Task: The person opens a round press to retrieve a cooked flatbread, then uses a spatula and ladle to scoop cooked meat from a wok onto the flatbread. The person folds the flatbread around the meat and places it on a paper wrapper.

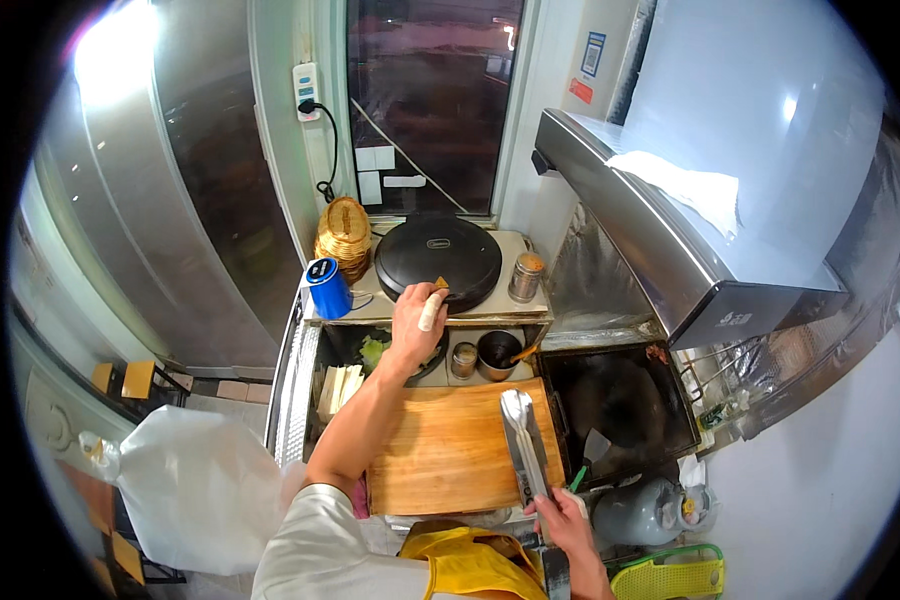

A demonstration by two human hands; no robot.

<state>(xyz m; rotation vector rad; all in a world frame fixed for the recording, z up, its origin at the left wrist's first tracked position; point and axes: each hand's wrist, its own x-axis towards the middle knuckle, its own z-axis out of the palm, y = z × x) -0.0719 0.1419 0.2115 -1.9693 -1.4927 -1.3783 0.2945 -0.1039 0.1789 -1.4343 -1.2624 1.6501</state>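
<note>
Tongs (523, 440), stiff metal and probably light, lay pressed together over the cutting board (440, 450), gripped at their handle end by the right hand (560, 515), while the left hand (417, 318) pinched a small golden piece (440, 284) at the griddle (438, 260).

A blue cylindrical can (328, 287) with a white label patch on its side stands at the left end of the cooker shelf, just beside a stack of woven baskets.

On the window frame above, a white square sticker (376, 158) sits over a taller white one (370, 187), with a small white strip (404, 181) to their right on the dark glass.

On the pale wall to the right of the window hang a blue-and-white rectangular sign (593, 54) and, below it, a small red label (581, 91) (both too small to make out).

A small dark badge (439, 243), probably a maker's plate, sits on the round black griddle lid.
</note>
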